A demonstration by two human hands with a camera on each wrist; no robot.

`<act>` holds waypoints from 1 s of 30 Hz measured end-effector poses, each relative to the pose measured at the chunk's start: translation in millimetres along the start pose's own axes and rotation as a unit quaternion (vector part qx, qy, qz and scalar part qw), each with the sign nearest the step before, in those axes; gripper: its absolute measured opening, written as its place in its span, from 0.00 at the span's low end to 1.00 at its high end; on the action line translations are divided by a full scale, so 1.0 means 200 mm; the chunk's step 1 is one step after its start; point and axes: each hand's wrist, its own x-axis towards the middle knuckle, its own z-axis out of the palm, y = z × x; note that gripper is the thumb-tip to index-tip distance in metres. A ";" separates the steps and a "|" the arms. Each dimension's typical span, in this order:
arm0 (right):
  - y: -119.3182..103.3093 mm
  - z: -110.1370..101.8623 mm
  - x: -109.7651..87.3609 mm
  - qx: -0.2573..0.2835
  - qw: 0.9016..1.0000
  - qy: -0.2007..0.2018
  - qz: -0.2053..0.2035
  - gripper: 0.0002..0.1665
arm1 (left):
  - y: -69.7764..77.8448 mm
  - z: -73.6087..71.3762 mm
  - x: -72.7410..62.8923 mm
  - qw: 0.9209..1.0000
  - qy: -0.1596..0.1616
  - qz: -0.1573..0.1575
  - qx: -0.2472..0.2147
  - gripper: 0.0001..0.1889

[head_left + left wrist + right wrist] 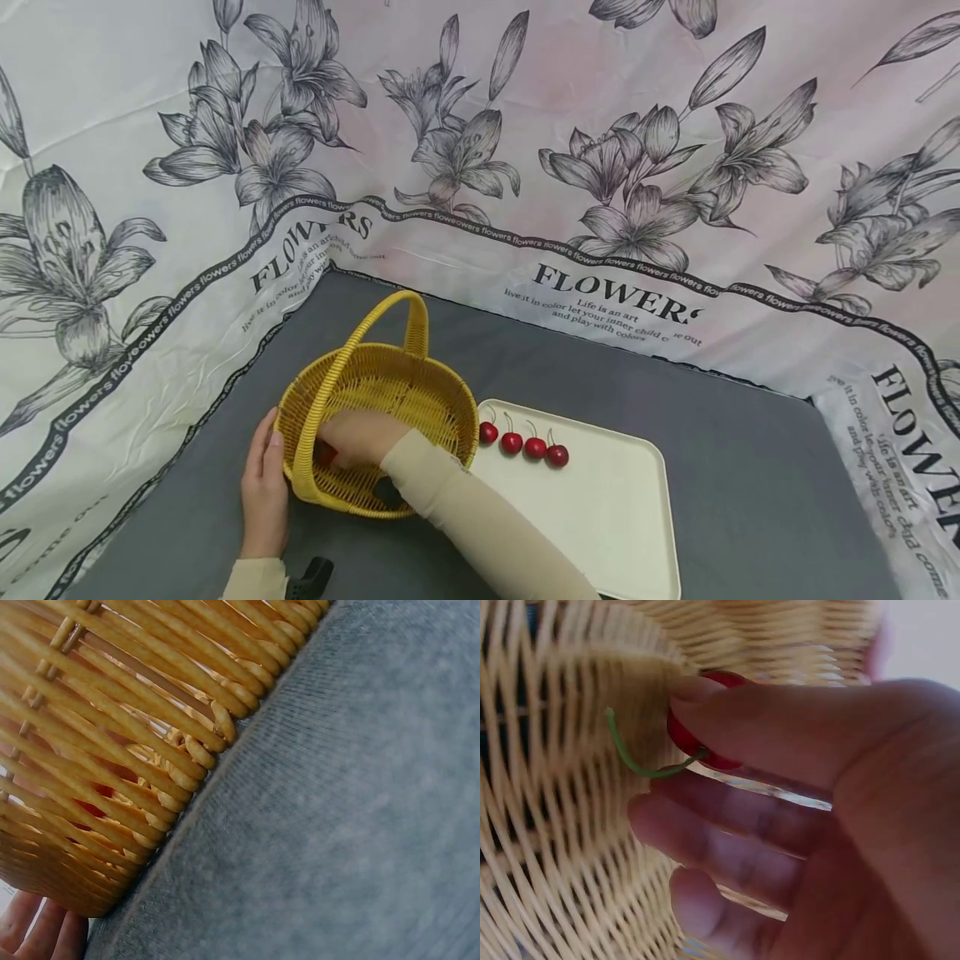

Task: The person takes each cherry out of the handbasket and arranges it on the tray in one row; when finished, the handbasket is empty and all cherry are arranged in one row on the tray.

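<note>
My right hand (363, 437) reaches down inside a yellow wicker basket (442, 392) with a tall arched handle. In the right wrist view, its thumb and fingers pinch a red cherry (679, 735) with a curved green stem, close to the woven wall. A bit of red shows through the weave in the left wrist view. Against the basket's left outer side rests my left hand (264, 492), its fingers fairly straight; the left wrist view catches only some fingertips (45, 934) at the basket's edge.
Right of the basket lies a cream rectangular tray (600, 517). Several stemmed cherries (534, 448) sit in a row near its upper left edge. Both stand on a grey cloth surface (757, 467), with flower-printed white fabric (480, 242) rising behind and at the sides.
</note>
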 end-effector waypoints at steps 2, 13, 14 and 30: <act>0.04 -0.02 -0.04 0.028 0.999 0.014 -0.008 0.13 | -0.01 0.01 -0.01 1.000 0.002 0.002 0.000 0.27; 0.29 -0.12 -0.69 0.238 0.926 0.282 0.083 0.17 | -0.02 0.00 0.00 1.000 0.007 0.003 -0.008 0.26; 0.32 -0.11 -0.76 0.251 0.914 0.305 0.092 0.17 | -0.02 0.00 0.01 1.000 0.007 0.004 -0.009 0.26; 0.77 0.45 -1.42 0.189 0.855 0.387 0.289 0.21 | -0.01 0.00 0.02 1.000 0.016 0.010 -0.004 0.26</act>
